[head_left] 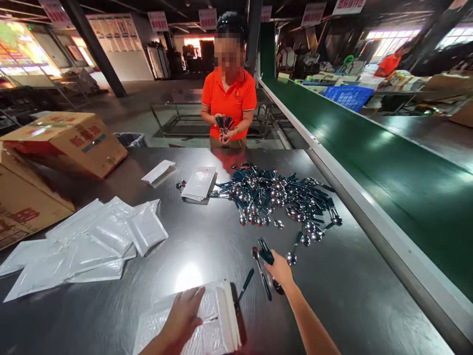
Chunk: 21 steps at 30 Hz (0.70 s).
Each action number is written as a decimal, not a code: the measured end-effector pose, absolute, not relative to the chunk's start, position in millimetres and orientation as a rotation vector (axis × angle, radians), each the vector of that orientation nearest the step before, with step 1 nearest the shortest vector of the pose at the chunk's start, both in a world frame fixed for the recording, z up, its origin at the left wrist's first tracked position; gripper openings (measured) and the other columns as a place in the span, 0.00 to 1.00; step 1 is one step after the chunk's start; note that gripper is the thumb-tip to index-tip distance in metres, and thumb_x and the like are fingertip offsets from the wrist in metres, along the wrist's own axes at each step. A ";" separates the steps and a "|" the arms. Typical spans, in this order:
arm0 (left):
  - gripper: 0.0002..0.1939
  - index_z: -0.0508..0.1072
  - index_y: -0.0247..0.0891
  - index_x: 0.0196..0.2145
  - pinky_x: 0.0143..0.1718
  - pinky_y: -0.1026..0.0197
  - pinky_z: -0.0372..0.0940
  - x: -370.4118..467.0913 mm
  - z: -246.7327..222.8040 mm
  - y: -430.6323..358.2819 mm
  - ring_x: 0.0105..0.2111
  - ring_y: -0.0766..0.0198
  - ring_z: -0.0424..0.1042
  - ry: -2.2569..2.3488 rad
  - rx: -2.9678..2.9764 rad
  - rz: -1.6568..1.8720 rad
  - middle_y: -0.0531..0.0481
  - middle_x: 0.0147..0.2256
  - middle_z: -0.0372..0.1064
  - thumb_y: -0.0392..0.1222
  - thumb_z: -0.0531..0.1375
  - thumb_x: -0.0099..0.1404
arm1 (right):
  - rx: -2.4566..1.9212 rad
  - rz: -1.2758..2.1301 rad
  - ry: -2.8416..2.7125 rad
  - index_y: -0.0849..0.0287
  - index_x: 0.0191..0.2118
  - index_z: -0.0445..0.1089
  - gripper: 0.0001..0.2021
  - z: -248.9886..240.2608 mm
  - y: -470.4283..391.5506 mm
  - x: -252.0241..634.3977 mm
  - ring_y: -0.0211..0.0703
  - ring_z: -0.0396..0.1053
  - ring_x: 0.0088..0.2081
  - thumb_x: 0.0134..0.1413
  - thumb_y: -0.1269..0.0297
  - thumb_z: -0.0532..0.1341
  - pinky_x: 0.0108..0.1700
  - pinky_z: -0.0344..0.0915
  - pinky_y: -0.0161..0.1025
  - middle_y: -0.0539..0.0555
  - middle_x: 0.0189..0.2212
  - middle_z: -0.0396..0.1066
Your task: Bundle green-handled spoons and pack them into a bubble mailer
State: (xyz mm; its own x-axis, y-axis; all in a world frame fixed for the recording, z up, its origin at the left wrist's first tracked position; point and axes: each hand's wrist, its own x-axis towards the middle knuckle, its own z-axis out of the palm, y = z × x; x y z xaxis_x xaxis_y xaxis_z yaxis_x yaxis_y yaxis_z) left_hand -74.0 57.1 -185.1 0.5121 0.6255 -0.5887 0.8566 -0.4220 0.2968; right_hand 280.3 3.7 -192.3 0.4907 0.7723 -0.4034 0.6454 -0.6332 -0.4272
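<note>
Right hand (280, 270) is gripping several dark-handled steel spoons (265, 252), fingers clamped on the handles, just on the near side of the large spoon heap (273, 197) on the steel surface (207, 236). Left hand (183, 313) is lying flat, fingers apart, on a stack of white pouches (218, 320) nearer still. Risk: the loosely fanned bundle slipping, spoons scattering.

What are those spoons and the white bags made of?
The spoons look like shiny metal bowls with dark handles, probably plastic; the bowls glint. The white bags seem thin glossy plastic film, since they crinkle and reflect light. The table looks like brushed steel.
</note>
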 end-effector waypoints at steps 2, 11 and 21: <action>0.42 0.56 0.44 0.63 0.63 0.55 0.45 -76.6 -186.3 58.0 0.64 0.55 0.52 1.180 2.189 -0.492 0.50 0.63 0.56 0.39 0.59 0.49 | -2.385 0.899 -1.410 0.55 0.40 0.71 0.12 -190.2 -12.5 273.5 0.49 0.68 0.50 0.50 0.75 0.59 0.49 0.60 0.39 0.54 0.42 0.74; 0.40 0.58 0.44 0.62 0.61 0.55 0.48 -79.2 -188.6 57.0 0.61 0.56 0.56 1.179 2.225 -0.396 0.49 0.62 0.59 0.40 0.59 0.51 | -2.062 1.047 -1.564 0.56 0.23 0.71 0.10 -195.0 -33.1 263.2 0.50 0.69 0.44 0.42 0.79 0.58 0.54 0.56 0.43 0.53 0.32 0.74; 0.41 0.54 0.38 0.64 0.66 0.42 0.33 -74.1 -158.9 60.2 0.67 0.47 0.41 1.106 2.200 -0.239 0.40 0.66 0.46 0.51 0.62 0.55 | -1.847 0.892 -0.676 0.55 0.20 0.62 0.14 -131.9 -49.1 231.9 0.44 0.65 0.24 0.38 0.56 0.66 0.30 0.63 0.39 0.47 0.17 0.65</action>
State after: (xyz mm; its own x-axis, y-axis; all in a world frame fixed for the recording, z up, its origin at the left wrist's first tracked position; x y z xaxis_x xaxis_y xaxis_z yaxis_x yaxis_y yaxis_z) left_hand -74.1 60.2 -158.9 0.6263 0.6501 -0.4302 0.7698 -0.4285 0.4730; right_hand 231.9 -49.1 -131.9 0.5824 0.7598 -0.2891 0.0726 -0.4029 -0.9124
